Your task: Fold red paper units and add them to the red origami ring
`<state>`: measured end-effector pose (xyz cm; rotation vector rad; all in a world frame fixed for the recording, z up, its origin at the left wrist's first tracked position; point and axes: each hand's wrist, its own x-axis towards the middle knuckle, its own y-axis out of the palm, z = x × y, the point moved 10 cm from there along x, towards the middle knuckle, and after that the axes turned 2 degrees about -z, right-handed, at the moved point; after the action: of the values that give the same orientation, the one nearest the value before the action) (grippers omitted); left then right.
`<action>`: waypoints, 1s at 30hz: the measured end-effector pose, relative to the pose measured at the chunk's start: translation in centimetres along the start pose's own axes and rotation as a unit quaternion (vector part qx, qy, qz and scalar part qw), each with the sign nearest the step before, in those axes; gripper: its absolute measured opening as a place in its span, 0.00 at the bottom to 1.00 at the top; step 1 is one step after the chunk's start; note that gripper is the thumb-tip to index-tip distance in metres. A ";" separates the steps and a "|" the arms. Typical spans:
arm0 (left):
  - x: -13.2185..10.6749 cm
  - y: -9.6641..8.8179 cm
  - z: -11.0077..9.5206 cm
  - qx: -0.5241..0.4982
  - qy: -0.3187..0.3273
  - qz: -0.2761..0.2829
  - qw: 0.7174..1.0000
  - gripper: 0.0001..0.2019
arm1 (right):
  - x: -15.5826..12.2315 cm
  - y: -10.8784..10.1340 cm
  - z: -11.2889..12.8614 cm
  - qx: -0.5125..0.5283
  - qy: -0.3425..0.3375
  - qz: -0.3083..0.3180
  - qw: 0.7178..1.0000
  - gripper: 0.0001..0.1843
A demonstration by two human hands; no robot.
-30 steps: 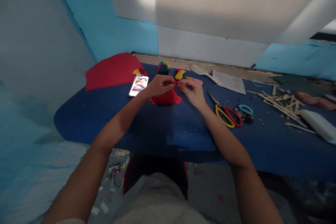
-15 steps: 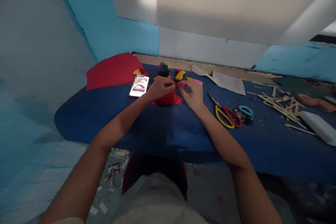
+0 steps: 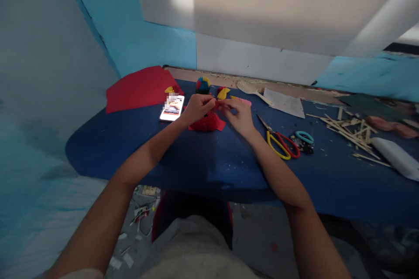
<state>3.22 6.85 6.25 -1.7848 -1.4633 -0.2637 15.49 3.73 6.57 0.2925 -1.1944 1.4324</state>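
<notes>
My left hand (image 3: 198,110) and my right hand (image 3: 241,115) meet over the blue table, thumbs and fingertips pinched. A small red piece (image 3: 218,104) shows between them; it looks like folded paper, but its exact kind is too small to tell. Just below lies a red bumpy, tufted piece (image 3: 207,123) with flat red corners (image 3: 221,127) sticking out at its side. Behind the hands stand a multicoloured tufted ball (image 3: 203,85) and a yellow and dark red tufted piece (image 3: 223,92). Part of a pink strip (image 3: 245,101) lies beyond my right hand.
A lit phone (image 3: 172,108) lies left of my hands, before a red sheet (image 3: 140,89). To the right are scissors (image 3: 278,139) with yellow and red handles, small snips (image 3: 304,137), wooden sticks (image 3: 353,133), a white paper (image 3: 284,103) and a pale fly swatter (image 3: 253,90).
My fingertips have drawn slightly apart, and more of the small red piece shows between them. The left hand has shifted a little left. The view has moved slightly.
</notes>
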 end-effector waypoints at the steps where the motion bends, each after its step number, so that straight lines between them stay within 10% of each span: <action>1: 0.0 -0.1 -0.3 0.008 0.001 -0.002 1.000 0.19 | 0.0 -0.1 -0.5 0.024 0.019 -0.012 0.999 0.10; 13: -0.1 1.7 -0.5 -0.096 -0.052 0.088 0.990 0.16 | 0.1 -1.3 0.7 -0.003 -0.003 -0.059 0.998 0.07; 21: -0.7 1.2 -3.2 0.145 0.169 0.068 0.973 0.12 | 0.3 -1.6 0.7 -0.007 -0.021 -0.054 0.998 0.05; 30: -0.7 0.9 -3.1 0.090 0.161 0.056 0.981 0.17 | 0.3 -1.6 -1.6 0.121 0.057 -0.065 0.989 0.04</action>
<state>4.82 4.25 7.48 -1.5876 -1.1180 -0.3346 17.47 4.81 6.87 0.4424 -0.8927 1.4595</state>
